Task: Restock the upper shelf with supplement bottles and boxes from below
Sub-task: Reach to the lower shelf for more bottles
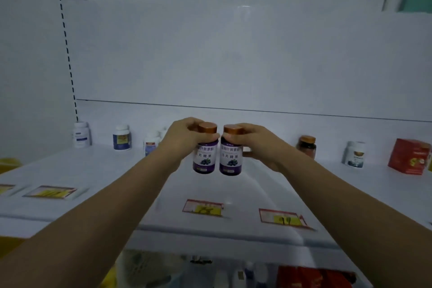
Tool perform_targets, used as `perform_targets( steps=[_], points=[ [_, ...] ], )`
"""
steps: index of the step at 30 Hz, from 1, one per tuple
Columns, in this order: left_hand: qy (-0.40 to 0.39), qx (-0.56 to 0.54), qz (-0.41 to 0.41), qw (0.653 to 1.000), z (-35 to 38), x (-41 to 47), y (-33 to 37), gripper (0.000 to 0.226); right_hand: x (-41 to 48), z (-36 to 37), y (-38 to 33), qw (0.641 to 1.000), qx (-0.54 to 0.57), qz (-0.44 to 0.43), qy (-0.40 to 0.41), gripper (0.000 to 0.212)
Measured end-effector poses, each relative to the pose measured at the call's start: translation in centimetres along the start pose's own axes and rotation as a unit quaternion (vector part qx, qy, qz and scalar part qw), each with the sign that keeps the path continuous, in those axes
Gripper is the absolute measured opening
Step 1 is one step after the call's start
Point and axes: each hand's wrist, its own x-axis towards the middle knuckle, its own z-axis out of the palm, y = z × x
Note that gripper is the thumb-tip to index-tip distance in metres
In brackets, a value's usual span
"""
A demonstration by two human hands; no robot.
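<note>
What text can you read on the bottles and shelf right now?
"叶黄素酯", "片糖果": left purple bottle.
"叶黄素酯", "片糖果": right purple bottle.
Blurred, unreadable handwritten numbers: price tags.
Too small to read: back-row bottles, red box.

Two bottles are held side by side, almost touching, over the middle of the upper shelf (105,170). The left hand (184,140) grips the left bottle (204,159) and the right hand (257,145) grips the right bottle (230,161).

A row stands along the back of the shelf:
- **Left of the hands:** the corner bottle (80,134), the second bottle (121,137) and the third bottle (151,144), which is partly behind the left wrist.
- **Right of the hands:** the fourth bottle (307,146), the fifth bottle (355,154) and the box (409,156).

Price tags (202,208) lie near the front edge. Below, the lower shelf (210,273) seems to hold more goods, though they are blurred.
</note>
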Motion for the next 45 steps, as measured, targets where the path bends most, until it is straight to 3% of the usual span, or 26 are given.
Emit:
perform_targets(
  steps=[6,13,17,23,27,35,45],
  points=[
    [0.033,0.038,-0.060,0.997,0.9,5.8,-3.3,0.048,6.6,-0.4,3.0,0.998,-0.037,0.044,0.031,0.026],
    [0.025,0.036,-0.049,0.998,1.4,10.3,-6.4,0.042,10.8,-0.4,5.4,0.995,-0.047,0.068,0.063,0.040],
    [0.006,0.074,-0.055,0.996,1.6,11.4,-7.6,0.043,12.8,0.0,6.5,0.992,-0.057,0.089,0.073,0.041],
    [-0.086,0.101,-0.093,0.987,1.2,11.7,-8.8,0.073,14.5,0.5,7.1,0.990,-0.038,0.097,0.091,0.041],
    [-0.122,0.184,-0.106,0.970,1.6,12.4,-9.4,0.067,15.3,0.7,7.4,0.988,-0.062,0.088,0.109,0.047],
    [-0.126,0.174,-0.086,0.973,1.9,13.3,-10.0,0.060,16.0,1.1,8.0,0.981,-0.111,0.070,0.144,0.056],
    [-0.122,0.186,-0.081,0.972,2.0,13.6,-10.1,0.058,16.4,1.3,8.2,0.975,-0.143,0.061,0.156,0.052]
  ],
)
